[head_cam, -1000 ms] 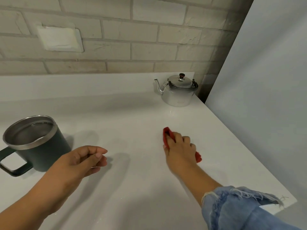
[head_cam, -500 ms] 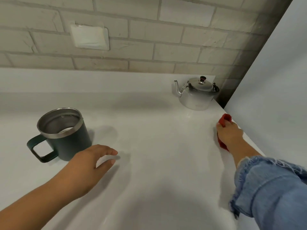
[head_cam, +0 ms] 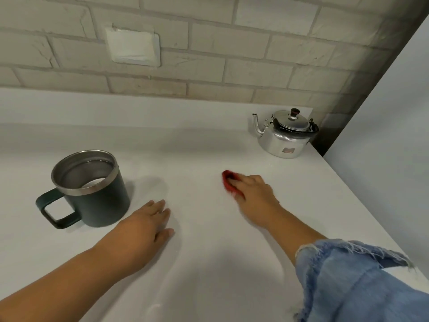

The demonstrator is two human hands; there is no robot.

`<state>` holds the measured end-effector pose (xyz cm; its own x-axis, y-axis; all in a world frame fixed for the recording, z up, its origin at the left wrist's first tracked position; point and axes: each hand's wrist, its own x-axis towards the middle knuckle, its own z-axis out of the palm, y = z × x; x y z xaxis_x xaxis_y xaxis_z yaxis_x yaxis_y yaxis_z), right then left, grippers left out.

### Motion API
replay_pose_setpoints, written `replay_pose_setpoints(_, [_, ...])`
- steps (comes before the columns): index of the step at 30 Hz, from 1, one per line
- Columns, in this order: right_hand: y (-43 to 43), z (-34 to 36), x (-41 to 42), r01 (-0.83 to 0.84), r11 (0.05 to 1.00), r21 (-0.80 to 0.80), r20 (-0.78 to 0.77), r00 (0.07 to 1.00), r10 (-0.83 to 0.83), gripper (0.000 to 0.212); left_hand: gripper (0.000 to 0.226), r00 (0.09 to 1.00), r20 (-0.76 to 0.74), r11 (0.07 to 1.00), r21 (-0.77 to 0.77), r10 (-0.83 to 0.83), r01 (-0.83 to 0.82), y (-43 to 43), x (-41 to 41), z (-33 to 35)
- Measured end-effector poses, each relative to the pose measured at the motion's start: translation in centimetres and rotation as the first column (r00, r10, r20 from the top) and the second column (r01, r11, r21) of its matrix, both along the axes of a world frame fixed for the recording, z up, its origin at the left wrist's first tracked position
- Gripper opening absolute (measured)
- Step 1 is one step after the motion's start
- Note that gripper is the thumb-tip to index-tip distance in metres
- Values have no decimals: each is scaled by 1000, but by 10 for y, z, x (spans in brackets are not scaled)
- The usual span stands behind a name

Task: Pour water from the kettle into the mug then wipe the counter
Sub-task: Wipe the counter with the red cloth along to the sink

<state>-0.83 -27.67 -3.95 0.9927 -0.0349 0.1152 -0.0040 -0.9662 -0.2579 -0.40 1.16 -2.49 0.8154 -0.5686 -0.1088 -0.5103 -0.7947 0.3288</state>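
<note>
A dark green mug (head_cam: 97, 196) with a steel rim stands upright at the left of the white counter (head_cam: 209, 263), handle toward me, with water inside. A shiny steel kettle (head_cam: 284, 135) sits at the back right corner, lid on, spout pointing left. My right hand (head_cam: 253, 191) presses a red cloth (head_cam: 228, 183) flat onto the counter's middle, fingers straight over it, a little blurred. My left hand (head_cam: 146, 226) rests flat on the counter just right of the mug, holding nothing.
A pale brick wall (head_cam: 232, 66) with a white cover plate (head_cam: 133, 46) runs behind the counter. A grey panel (head_cam: 383, 147) rises beyond the counter's right edge, which runs diagonally toward me.
My right hand slid the red cloth from near the right edge by the kettle back left to the counter's middle. My left hand flattened onto the counter beside the mug.
</note>
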Motion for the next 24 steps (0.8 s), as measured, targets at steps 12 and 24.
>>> replay_pose_setpoints(12, [-50, 6, 49, 350, 927, -136, -100, 926, -365, 46, 48, 998, 39, 992, -115, -43, 47, 11, 7, -5])
replay_pose_setpoints(24, [50, 10, 27, -476, 846, 240, -7, 870, 492, 35, 47, 993, 115, 986, -157, -38, 56, 28, -9, 7])
